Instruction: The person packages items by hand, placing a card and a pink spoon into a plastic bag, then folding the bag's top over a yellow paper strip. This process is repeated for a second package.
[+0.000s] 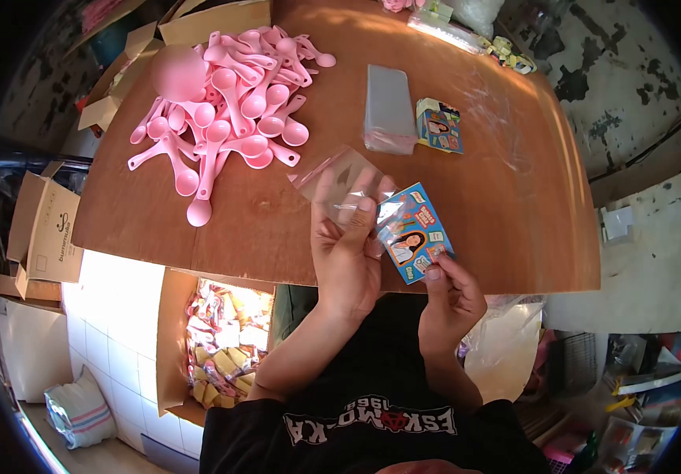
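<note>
My left hand [350,245] grips a clear plastic bag [339,180], its thumb pressed on the film and the fingers showing through from behind. In my right hand [452,304], a blue printed card [417,237] is pinched by its lower right corner. The card's upper left edge overlaps the bag's opening. Both hands are over the near edge of the brown table [277,237]. Beyond them lie a stack of clear bags [389,110] and, beside it, a small stack of the same printed cards [440,126].
A heap of pink plastic measuring spoons [237,103] covers the table's left part. Below the edge, an open carton [173,347] holds packed items. Another carton [52,229] stands at the left. Loose clear film [494,110] lies at the table's right.
</note>
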The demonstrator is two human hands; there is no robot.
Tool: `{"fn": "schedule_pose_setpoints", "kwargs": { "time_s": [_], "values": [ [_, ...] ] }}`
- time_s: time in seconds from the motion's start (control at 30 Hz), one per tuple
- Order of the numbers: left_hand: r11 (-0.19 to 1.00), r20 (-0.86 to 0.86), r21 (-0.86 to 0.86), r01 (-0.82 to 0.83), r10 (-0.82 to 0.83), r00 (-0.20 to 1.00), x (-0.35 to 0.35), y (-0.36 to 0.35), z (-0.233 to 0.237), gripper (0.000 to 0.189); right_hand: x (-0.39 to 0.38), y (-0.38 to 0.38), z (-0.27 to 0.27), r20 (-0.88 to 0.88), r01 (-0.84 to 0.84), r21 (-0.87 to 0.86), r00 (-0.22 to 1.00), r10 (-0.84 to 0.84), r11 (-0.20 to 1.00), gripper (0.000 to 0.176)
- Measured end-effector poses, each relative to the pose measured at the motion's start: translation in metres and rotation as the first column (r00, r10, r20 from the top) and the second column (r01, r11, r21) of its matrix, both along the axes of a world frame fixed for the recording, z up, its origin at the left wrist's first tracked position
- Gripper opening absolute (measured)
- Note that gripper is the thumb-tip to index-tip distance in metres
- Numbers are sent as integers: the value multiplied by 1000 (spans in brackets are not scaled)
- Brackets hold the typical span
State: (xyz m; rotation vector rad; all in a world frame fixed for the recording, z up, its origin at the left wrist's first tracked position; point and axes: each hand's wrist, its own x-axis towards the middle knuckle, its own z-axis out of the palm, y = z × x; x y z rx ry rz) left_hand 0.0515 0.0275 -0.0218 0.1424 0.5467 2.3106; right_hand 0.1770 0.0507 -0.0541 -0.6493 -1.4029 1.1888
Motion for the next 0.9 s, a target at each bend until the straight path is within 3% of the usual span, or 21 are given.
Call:
{"fn": "schedule_pose_setpoints", "kwargs": {
  "time_s": [0.2, 0.3, 0.57, 0.63, 0.9],
  "values": [
    [999, -30, 49, 14, -12, 999, 8, -1, 0, 56, -6, -2, 3, 26, -59, 68, 998, 58, 996, 18],
    [999, -105, -25, 39, -42, 994, 11, -1, 1, 55, -6, 1, 11, 3, -119, 82, 993, 119, 990, 17],
    [997, -86, 66, -31, 37, 996, 8, -4, 6, 57, -4, -1, 8, 8, -179, 78, 984, 178, 981, 17],
    [1000, -165, 27, -14, 19, 986, 13, -5, 6, 54, -5, 0, 12, 0, -184, 58, 983, 184, 981, 17],
    [996, -56, 61, -59, 63, 996, 9, -4, 3, 60, -3, -6, 14, -82, -137, 14, 987, 137, 991, 14]
  ]
}}
